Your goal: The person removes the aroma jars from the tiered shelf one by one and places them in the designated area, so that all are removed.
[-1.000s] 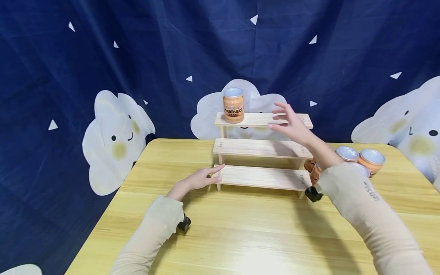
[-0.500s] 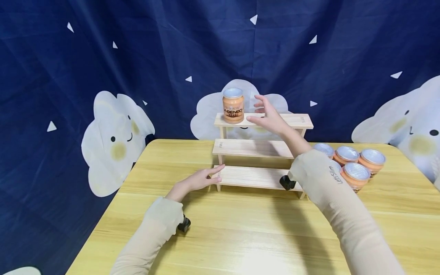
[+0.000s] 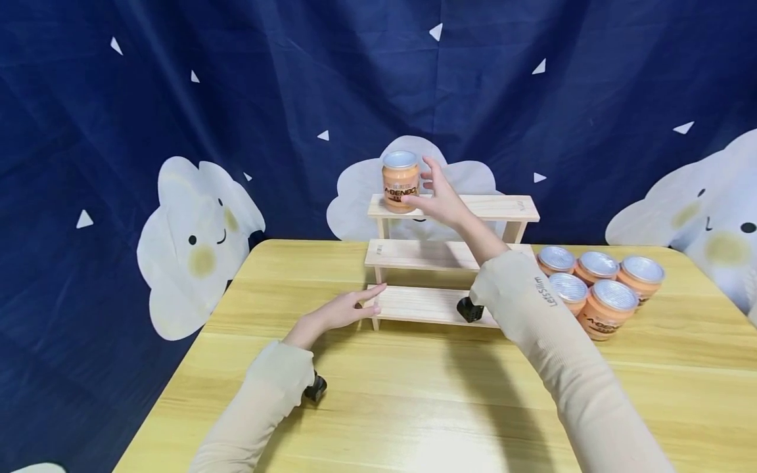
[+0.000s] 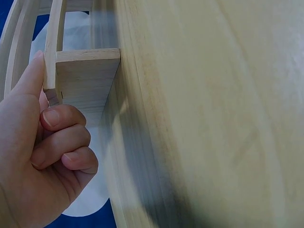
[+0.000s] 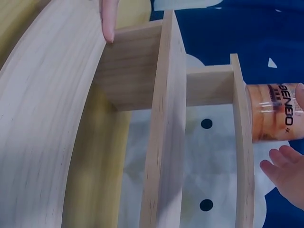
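An orange jar (image 3: pixel 401 181) with a silvery top and dark lettering stands on the left end of the top step of a three-tier wooden stand (image 3: pixel 485 207). My right hand (image 3: pixel 442 199) is at the jar's right side, fingers spread. The thumb overlaps the jar's label, while in the right wrist view the other fingertips (image 5: pixel 275 164) show a gap from the jar (image 5: pixel 271 112). My left hand (image 3: pixel 343 309) holds the left end of the stand's lowest step; in the left wrist view its fingers (image 4: pixel 64 140) curl beside the step's end (image 4: pixel 51 71).
Several similar jars (image 3: pixel 615 294) are grouped on the wooden table (image 3: pixel 378 401) to the right of the stand, partly behind the right sleeve (image 3: pixel 532 309). A dark blue curtain (image 3: pixel 284 79) with white clouds hangs behind the table.
My right hand has moved left along the top step from its right part to the jar. The right forearm has uncovered more of the grouped jars. My left hand keeps its place.
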A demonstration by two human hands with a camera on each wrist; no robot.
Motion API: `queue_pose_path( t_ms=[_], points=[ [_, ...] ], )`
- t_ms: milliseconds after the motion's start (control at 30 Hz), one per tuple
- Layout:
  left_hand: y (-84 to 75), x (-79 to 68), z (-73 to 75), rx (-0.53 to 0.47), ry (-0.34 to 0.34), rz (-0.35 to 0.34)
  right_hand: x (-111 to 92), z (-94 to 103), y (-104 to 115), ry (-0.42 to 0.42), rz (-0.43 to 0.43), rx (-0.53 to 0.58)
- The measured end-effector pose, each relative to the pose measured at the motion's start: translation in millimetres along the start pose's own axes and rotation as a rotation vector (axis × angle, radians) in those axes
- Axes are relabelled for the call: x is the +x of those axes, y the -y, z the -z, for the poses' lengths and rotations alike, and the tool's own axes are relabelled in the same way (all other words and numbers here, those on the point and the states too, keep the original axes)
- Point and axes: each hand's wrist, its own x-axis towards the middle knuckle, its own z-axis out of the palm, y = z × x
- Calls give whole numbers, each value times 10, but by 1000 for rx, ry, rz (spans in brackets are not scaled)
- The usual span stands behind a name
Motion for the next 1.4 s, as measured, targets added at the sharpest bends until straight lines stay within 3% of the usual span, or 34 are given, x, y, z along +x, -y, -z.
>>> queue_pose_path(
  t_ms=[933,1400],
  points=[
    [-64,-9,-2,-7,-7,-7,203,-178,27,-126,74,80],
    [-10,2,-11,-29,-8,-16,-41,-23,-35,-142,83,70]
  ],
)
